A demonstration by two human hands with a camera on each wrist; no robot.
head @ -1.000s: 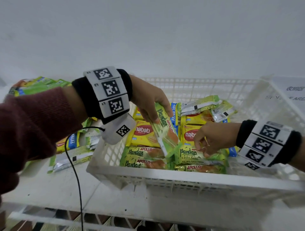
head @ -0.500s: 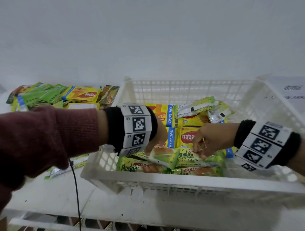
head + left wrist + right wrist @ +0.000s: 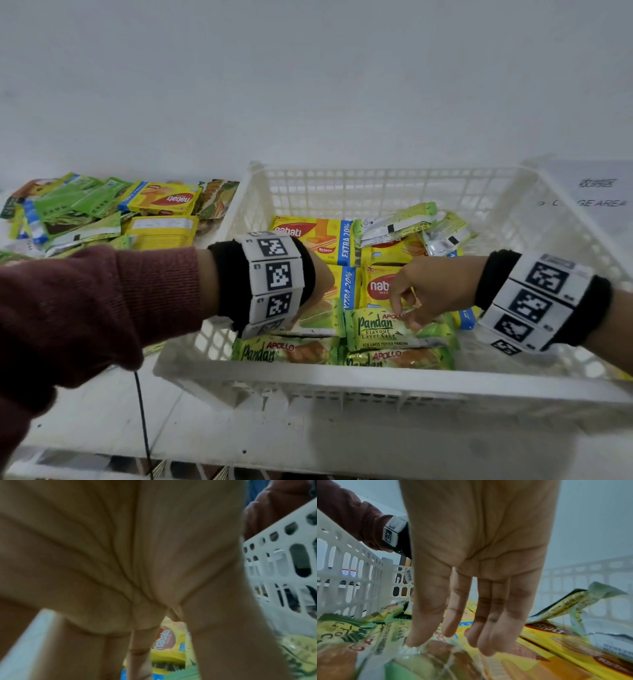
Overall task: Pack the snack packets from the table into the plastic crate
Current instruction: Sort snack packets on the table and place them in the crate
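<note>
loose snack packets (image 3: 102,212) piled at the table's (image 3: 102,421) far left edge, outside the plastic crate (image 3: 342,380): green ones plus two yellow nabati packs, overlapping. left hand (image 3: 320,279) is over the crate's left wall and down inside at the near left part, above a green packet (image 3: 318,320). head view hides the fingers behind the wrist band; left wrist view is blurred, fingers (image 3: 137,642) point down fairly straight, grip on anything: cannot tell. crate floor holds yellow nabati packs toward the far wall, green pandan packets (image 3: 390,332) along the near wall. right hand (image 3: 431,287) sits mid-crate, fingers (image 3: 489,615) extended downward and close together, tips at or just above the top pandan packet, nothing clearly pinched.
</note>
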